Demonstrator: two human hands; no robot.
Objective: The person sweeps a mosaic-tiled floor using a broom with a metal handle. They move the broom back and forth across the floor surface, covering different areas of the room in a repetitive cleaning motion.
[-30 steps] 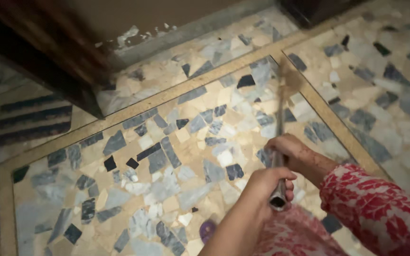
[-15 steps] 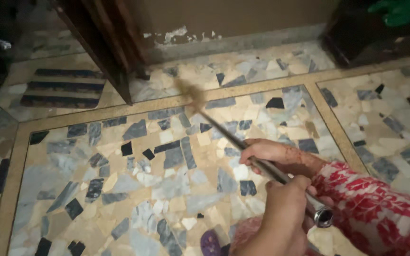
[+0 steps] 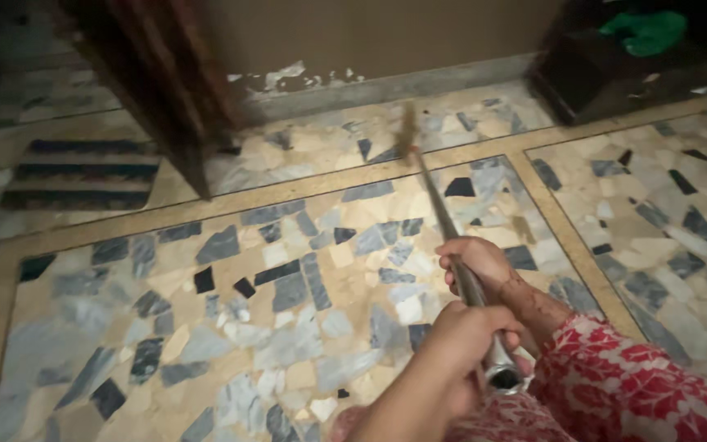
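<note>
The broom point(image 3: 452, 237) is the long thing in your hands, with a thin shiny metal stick and a blurry brush head far out on the floor point(image 3: 231, 327). A moment ago that brush head was more to the left, by the dark wooden door frame point(image 3: 165, 98). Now it has swung to the right and sits at the far edge of the floor, near the tan strip that crosses it and close to the wall point(image 3: 386, 33). So your sweep is moving sideways along that far edge, and the part by the door frame has just been passed over.

The floor is big, made of grey, black and cream stone bits with tan lines between the squares. A striped mat point(image 3: 83, 172) lies at the far left edge. A dark low cabinet point(image 3: 607, 74) stands at the far right corner, with something green point(image 3: 644, 33) on it.

Your right hand point(image 3: 476, 262) is further down the stick, fingers curled tight around it. The sleeve point(image 3: 640, 385) on that arm is red and white. Your left hand point(image 3: 464, 344) is near the open top end of the stick, close to you, and its fingers are wrapped snug around it too.
</note>
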